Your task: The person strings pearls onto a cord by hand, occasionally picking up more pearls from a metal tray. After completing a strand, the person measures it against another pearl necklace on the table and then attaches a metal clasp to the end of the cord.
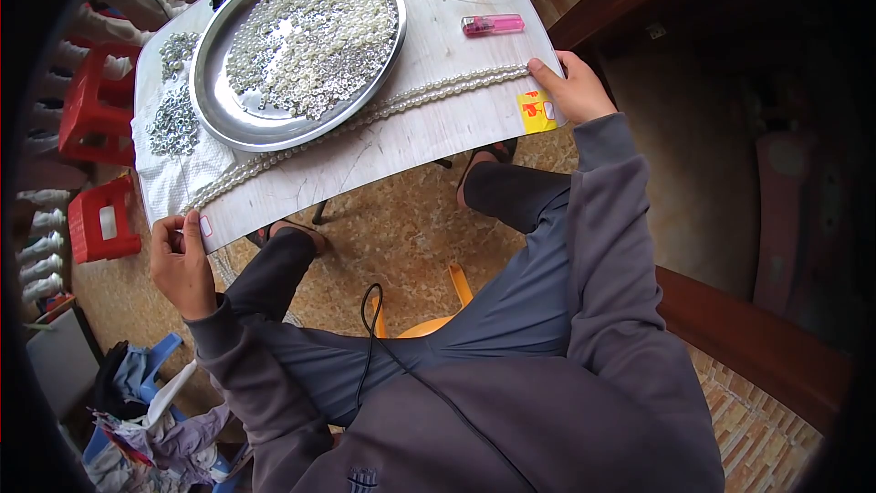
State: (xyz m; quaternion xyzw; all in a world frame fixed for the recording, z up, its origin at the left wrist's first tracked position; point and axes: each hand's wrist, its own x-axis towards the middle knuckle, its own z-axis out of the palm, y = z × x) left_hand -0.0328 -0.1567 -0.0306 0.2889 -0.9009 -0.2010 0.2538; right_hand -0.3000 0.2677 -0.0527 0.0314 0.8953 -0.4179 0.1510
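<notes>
A double strand of white beads [438, 89] is stretched across the white table [365, 160], running along the front of a round metal tray [208, 108] heaped with pearl and silver beads [315, 41]. At the strand's left end, by the table's corner, my left hand [185, 260] pinches it between thumb and fingers. My right hand [577, 89] presses the strand's other end at the table's right edge, thumb on top and fingers partly hidden. Near that hand are a pink lighter [493, 25] and a yellow sticker [537, 112].
Silver rings [173, 123] lie on a white cloth [203, 167] left of the tray. Thin clear line curls over the table's back. Red stools [105, 219] stand at the left; a pile of clothes [169, 438] is at lower left. My legs are below the table.
</notes>
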